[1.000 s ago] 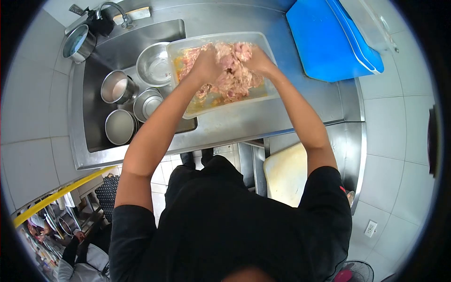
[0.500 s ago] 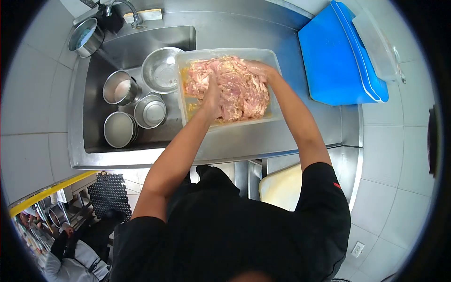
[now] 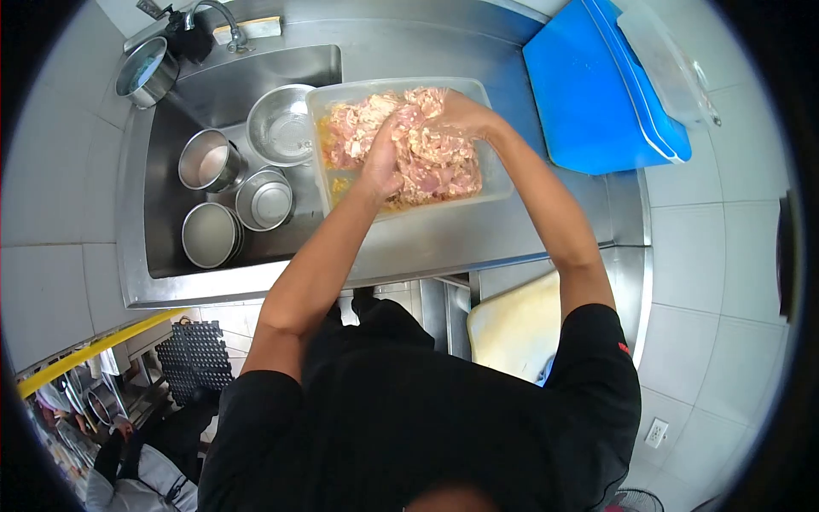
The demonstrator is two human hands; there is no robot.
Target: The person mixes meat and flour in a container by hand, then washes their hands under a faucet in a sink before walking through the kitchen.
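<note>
A clear plastic tub (image 3: 499,175) full of seasoned raw meat (image 3: 431,171) rests on the steel counter, its left end against the sink. My left hand (image 3: 382,162) presses into the left part of the meat, thumb side up, with its fingertips partly buried. At the upper right of the tub, my right hand (image 3: 465,117) is curved over some meat that is lifted a little; its fingers are partly covered by the meat. Orange liquid shows along the tub's left side.
Metal bowls and pots (image 3: 205,160) stand in the sink (image 3: 162,247) at left, below a faucet (image 3: 235,38). A blue cooler (image 3: 589,94) is at the right. Another person (image 3: 145,469) is at lower left. A pale board (image 3: 516,328) lies below the counter.
My right hand has moved up and left, raising some meat. My left hand has turned slightly in the meat. The whole view has shifted a little.
</note>
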